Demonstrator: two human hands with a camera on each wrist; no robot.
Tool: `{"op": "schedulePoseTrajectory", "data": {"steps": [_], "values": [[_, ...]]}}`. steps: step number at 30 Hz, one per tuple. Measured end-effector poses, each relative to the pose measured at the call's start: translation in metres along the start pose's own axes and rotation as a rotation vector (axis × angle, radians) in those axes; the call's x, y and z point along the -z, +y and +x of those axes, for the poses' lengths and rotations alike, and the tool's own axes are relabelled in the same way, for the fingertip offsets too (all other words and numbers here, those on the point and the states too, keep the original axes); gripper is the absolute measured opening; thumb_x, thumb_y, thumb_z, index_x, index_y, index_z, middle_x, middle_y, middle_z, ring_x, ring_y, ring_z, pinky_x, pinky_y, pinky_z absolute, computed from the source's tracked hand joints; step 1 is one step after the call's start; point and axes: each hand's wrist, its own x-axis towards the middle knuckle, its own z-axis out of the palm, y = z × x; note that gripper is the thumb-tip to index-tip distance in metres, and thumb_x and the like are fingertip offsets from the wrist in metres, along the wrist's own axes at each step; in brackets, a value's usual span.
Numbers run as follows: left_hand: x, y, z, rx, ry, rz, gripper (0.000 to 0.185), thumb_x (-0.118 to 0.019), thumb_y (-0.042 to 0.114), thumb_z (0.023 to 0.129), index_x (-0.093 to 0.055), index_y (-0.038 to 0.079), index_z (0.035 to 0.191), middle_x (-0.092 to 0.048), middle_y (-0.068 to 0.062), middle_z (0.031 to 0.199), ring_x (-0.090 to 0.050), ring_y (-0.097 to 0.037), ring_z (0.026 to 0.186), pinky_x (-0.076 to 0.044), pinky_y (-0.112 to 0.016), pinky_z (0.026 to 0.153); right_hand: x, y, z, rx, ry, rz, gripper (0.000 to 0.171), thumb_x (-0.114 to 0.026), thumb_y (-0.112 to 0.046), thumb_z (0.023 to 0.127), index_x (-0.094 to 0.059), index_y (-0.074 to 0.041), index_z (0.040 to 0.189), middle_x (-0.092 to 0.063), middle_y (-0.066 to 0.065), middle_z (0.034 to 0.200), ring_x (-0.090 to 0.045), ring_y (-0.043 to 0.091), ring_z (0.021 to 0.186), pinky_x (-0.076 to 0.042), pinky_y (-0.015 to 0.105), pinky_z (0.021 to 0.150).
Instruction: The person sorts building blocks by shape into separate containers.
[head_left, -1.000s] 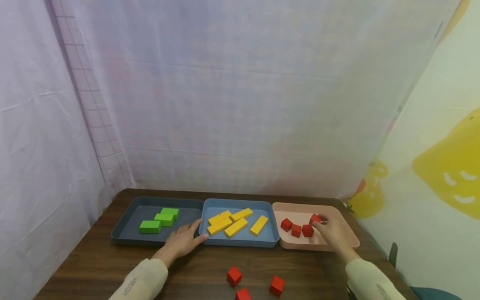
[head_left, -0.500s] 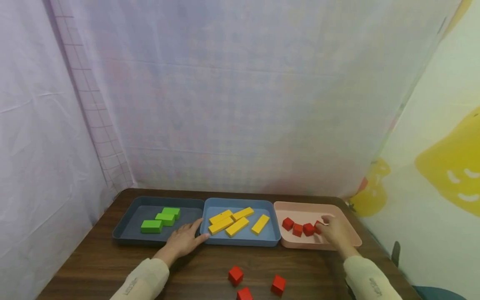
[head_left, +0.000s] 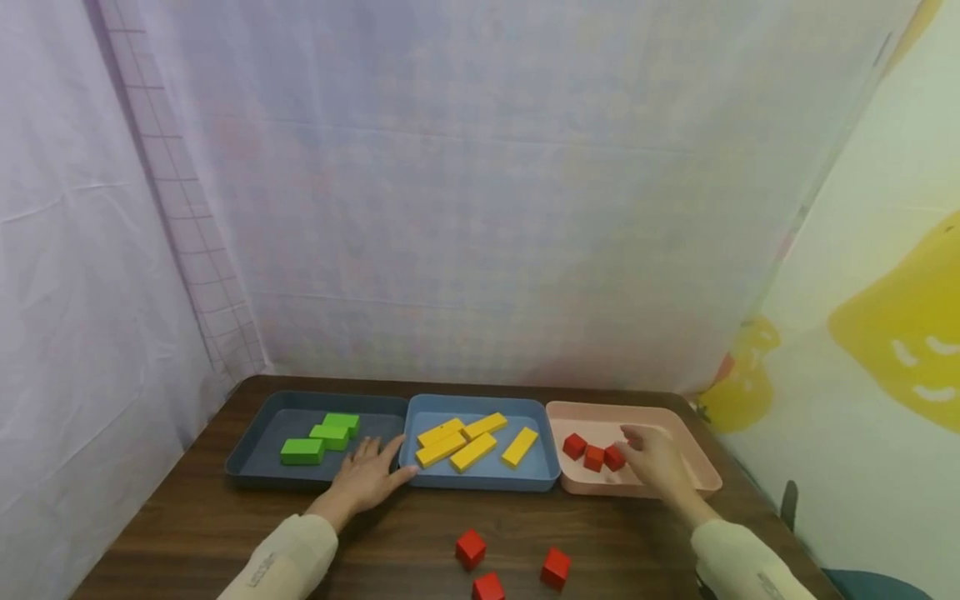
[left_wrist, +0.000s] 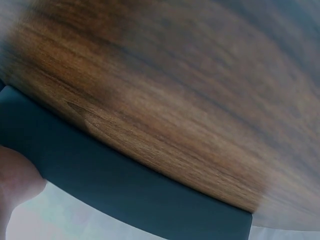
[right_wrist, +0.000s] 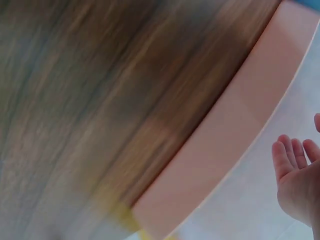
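a: since a second ago the right hand has let go of the red cube it carried and lifted a little; its fingers are now spread and hold nothing, hovering over the pink tray.

b: where is that cube now?

a: i can see three red cubes in the tray in a row near the left side, just left of the fingertips. the one set down a moment ago must be behind the hand; i cannot make it out.

b: and the left hand?

a: left hand has not moved. it lies flat with relaxed fingers on the near rim where the dark grey tray meets the blue tray, gripping nothing.

b: what is in those trays?

a: three green blocks in the grey one, four yellow bars in the blue one.

b: anything on the table?

a: three loose red cubes on the brown table, near the person, between the two sleeves. the right wrist view shows the pink tray wall and open fingers.
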Motion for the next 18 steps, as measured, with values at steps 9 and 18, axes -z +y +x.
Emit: {"op": "schedulePoseTrajectory", "data": {"steps": [9, 18], "values": [[-0.002, 0.001, -0.002, -0.026, 0.050, 0.054, 0.074, -0.051, 0.059, 0.097, -0.036, 0.014, 0.155, -0.024, -0.030, 0.156, -0.013, -0.048, 0.146, -0.007, -0.070, 0.111, -0.018, -0.056, -0.026, 0.027, -0.113, 0.114, 0.036, -0.077, -0.016, 0.088, -0.069, 0.000, 0.120, -0.069, 0.014, 0.111, -0.069, 0.028, 0.097, -0.056, 0.045, 0.084], [-0.003, -0.002, -0.002, -0.061, 0.053, 0.160, 0.072, -0.044, 0.061, 0.099, -0.036, 0.016, 0.155, -0.021, -0.030, 0.158, -0.009, -0.047, 0.147, 0.003, -0.070, 0.111, -0.025, -0.083, -0.053, 0.084, -0.295, 0.166, 0.032, -0.076, -0.015, 0.089, -0.070, -0.002, 0.118, -0.070, 0.011, 0.112, -0.068, 0.020, 0.097, -0.056, 0.036, 0.083]]}}
